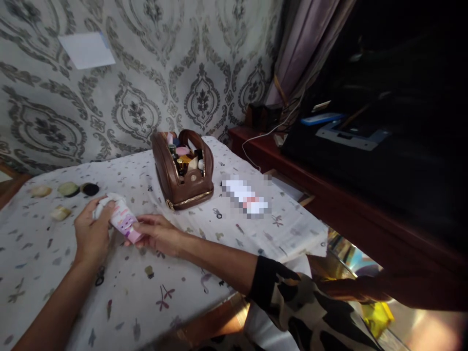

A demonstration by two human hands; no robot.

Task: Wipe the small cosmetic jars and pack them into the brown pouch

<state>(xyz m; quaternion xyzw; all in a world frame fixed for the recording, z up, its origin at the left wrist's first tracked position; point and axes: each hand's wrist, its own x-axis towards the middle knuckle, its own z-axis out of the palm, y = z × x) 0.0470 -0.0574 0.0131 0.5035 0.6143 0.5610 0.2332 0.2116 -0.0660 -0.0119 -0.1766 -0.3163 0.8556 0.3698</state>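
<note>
Sleeve (307,304), hands (161,235) around pink-white packet (124,220)

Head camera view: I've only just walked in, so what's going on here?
A person holds a small white, pink and purple printed packet over a white patterned cloth, the left grip at its white end and the right grip at its pink end. Beyond it stands an unzipped brown leather-look bag holding many small items. Four small rounded pieces lie on the cloth at the picture's left.
</note>
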